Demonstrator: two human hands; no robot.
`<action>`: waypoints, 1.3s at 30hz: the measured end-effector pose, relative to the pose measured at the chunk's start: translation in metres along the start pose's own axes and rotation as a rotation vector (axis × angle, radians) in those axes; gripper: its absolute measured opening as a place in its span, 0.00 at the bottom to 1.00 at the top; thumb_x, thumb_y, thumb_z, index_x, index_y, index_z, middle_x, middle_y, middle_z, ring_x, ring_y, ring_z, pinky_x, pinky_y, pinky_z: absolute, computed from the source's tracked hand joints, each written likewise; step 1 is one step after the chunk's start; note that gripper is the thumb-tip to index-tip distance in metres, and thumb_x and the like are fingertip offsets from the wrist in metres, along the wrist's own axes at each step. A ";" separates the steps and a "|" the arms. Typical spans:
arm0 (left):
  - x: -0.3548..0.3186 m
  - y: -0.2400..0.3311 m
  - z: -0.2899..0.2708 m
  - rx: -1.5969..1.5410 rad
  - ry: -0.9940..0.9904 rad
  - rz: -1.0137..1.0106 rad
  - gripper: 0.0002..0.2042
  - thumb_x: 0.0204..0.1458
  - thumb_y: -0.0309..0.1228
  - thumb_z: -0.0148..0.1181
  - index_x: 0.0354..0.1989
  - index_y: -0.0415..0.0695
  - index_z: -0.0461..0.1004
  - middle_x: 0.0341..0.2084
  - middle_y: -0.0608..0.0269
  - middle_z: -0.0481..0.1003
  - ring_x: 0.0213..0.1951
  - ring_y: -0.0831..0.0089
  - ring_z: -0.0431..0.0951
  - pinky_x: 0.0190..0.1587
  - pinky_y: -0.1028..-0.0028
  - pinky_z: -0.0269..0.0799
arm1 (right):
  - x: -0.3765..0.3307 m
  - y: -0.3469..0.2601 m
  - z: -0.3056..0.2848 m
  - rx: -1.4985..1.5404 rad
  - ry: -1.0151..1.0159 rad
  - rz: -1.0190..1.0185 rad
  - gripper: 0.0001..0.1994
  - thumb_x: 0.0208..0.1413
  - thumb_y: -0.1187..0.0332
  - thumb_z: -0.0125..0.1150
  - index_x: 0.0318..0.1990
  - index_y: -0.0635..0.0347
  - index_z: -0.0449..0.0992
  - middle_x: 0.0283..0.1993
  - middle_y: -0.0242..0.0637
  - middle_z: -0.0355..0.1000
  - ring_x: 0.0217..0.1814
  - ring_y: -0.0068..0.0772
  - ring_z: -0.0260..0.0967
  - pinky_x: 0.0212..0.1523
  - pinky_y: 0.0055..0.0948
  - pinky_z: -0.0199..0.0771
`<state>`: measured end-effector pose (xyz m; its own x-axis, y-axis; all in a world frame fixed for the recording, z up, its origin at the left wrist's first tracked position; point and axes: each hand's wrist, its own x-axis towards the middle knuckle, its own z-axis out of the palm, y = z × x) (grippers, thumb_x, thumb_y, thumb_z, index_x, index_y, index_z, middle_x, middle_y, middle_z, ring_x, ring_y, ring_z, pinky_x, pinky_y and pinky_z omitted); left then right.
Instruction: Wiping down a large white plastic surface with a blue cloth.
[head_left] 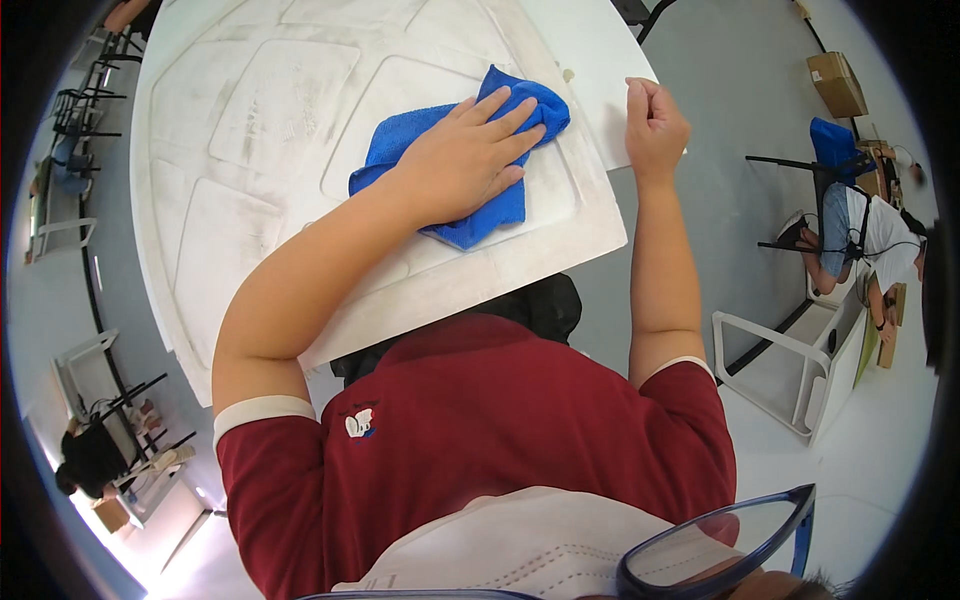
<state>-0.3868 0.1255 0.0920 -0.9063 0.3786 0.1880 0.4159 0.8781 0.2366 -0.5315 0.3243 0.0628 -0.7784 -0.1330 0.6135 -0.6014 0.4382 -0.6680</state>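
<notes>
My left hand (pixel 470 160) lies with its fingers spread over a crumpled blue cloth (pixel 410 135), pressing it against a large off-white panel (pixel 300 100). Shallow raised outlines divide the panel's face, and grey-brown smudges mark it in several places. The cloth is bunched up beyond my fingertips and spreads flatter under the palm. To the right, apart from the cloth, my right hand (pixel 657 128) is curled into a fist beside the edge of the white table (pixel 590 90). Nothing shows sticking out of that fist.
The panel's near edge reaches almost to my body. At the far right a seated person (pixel 880 225) is by a white table, with a cardboard box (pixel 837 85) farther off. A white frame (pixel 770 370) stands on the grey floor. Another person (pixel 95 450) is at the lower left.
</notes>
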 end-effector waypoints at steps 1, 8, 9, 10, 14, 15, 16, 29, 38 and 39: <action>0.000 -0.001 0.000 0.000 0.002 0.012 0.24 0.52 0.34 0.52 0.58 0.45 0.61 0.60 0.56 0.57 0.62 0.54 0.52 0.62 0.62 0.51 | 0.000 0.000 0.000 -0.011 0.000 0.002 0.08 0.51 0.67 0.57 0.31 0.62 0.77 0.18 0.33 0.70 0.17 0.20 0.63 0.21 0.21 0.62; -0.005 -0.001 0.000 0.037 0.025 0.002 0.22 0.53 0.35 0.50 0.58 0.46 0.61 0.60 0.56 0.57 0.62 0.54 0.52 0.62 0.62 0.51 | -0.001 0.000 0.003 0.019 0.002 -0.033 0.08 0.51 0.67 0.57 0.31 0.61 0.78 0.21 0.35 0.72 0.19 0.22 0.66 0.24 0.22 0.65; -0.007 -0.002 0.001 0.031 0.043 0.015 0.22 0.54 0.35 0.50 0.58 0.46 0.61 0.60 0.56 0.57 0.62 0.54 0.53 0.62 0.62 0.51 | -0.001 0.002 0.004 -0.023 0.017 -0.045 0.08 0.52 0.66 0.56 0.32 0.60 0.78 0.22 0.36 0.73 0.21 0.24 0.68 0.26 0.23 0.67; -0.009 -0.002 0.001 0.026 0.061 0.026 0.22 0.54 0.35 0.50 0.57 0.46 0.62 0.60 0.56 0.57 0.62 0.54 0.53 0.61 0.62 0.52 | 0.000 0.003 0.004 -0.062 0.030 -0.057 0.08 0.52 0.66 0.56 0.32 0.59 0.78 0.23 0.37 0.73 0.23 0.25 0.70 0.28 0.24 0.68; -0.018 0.000 -0.001 0.006 0.077 -0.009 0.21 0.53 0.34 0.51 0.56 0.45 0.63 0.59 0.57 0.58 0.62 0.55 0.54 0.61 0.61 0.53 | 0.000 0.009 0.002 -0.026 -0.012 -0.037 0.08 0.52 0.65 0.56 0.33 0.58 0.78 0.26 0.39 0.74 0.26 0.27 0.71 0.31 0.25 0.69; -0.023 0.000 0.000 0.003 0.077 -0.020 0.20 0.53 0.34 0.52 0.55 0.45 0.64 0.59 0.57 0.58 0.62 0.56 0.55 0.61 0.61 0.53 | -0.001 0.014 0.002 -0.048 -0.005 -0.026 0.08 0.53 0.65 0.55 0.33 0.58 0.78 0.27 0.39 0.74 0.28 0.28 0.72 0.32 0.24 0.69; -0.028 0.000 -0.001 0.000 0.077 -0.030 0.19 0.53 0.33 0.52 0.54 0.45 0.64 0.59 0.58 0.59 0.61 0.57 0.55 0.61 0.61 0.54 | 0.000 0.016 0.002 -0.071 0.002 -0.016 0.09 0.53 0.65 0.55 0.34 0.59 0.78 0.29 0.39 0.75 0.29 0.28 0.72 0.33 0.24 0.69; -0.174 -0.036 -0.048 0.119 0.055 -0.441 0.23 0.49 0.25 0.51 0.56 0.45 0.62 0.61 0.56 0.55 0.63 0.55 0.52 0.62 0.59 0.49 | 0.000 0.016 0.003 -0.030 -0.055 0.058 0.10 0.55 0.65 0.54 0.35 0.62 0.78 0.30 0.32 0.75 0.30 0.20 0.69 0.33 0.21 0.68; -0.256 -0.077 -0.056 0.209 0.176 -0.686 0.22 0.54 0.29 0.50 0.58 0.44 0.60 0.60 0.51 0.57 0.62 0.50 0.53 0.61 0.62 0.51 | 0.003 0.019 -0.001 -0.043 -0.076 0.050 0.10 0.56 0.65 0.54 0.35 0.62 0.78 0.28 0.30 0.74 0.29 0.16 0.67 0.32 0.18 0.67; -0.260 -0.079 -0.055 0.212 0.193 -0.712 0.22 0.54 0.29 0.49 0.59 0.44 0.59 0.60 0.51 0.56 0.62 0.50 0.53 0.61 0.61 0.51 | 0.003 0.021 -0.001 -0.059 -0.075 0.059 0.10 0.56 0.65 0.54 0.35 0.61 0.78 0.29 0.30 0.74 0.29 0.17 0.67 0.32 0.19 0.67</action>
<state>-0.1800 -0.0587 0.0763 -0.9125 -0.3405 0.2267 -0.3047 0.9356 0.1786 -0.5460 0.3338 0.0507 -0.8247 -0.1709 0.5391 -0.5444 0.4983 -0.6748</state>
